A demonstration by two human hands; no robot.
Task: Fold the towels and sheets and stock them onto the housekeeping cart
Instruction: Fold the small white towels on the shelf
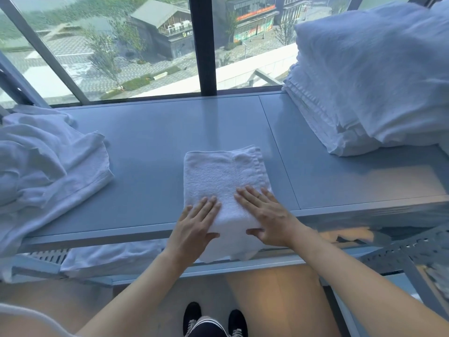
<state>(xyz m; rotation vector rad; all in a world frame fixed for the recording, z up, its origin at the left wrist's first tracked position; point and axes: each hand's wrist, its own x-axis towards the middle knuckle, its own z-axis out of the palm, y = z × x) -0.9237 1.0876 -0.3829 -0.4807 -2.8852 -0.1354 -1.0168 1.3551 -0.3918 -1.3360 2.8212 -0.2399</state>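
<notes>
Head view showed a folded white terry towel [223,181] lying at the near edge of the grey tabletop [150,147], overhanging it slightly. The left hand [194,224] and right hand [264,215] lay flat on it, fingers straight. A stack of folded white linens [369,76] stood far right; crumpled white sheets [46,166] lay left.

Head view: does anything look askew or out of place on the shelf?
The folded towel under both hands overhangs the front edge of the shelf. The loose linen at left lies crumpled, also drooping over. The right stack looks tidy.
</notes>
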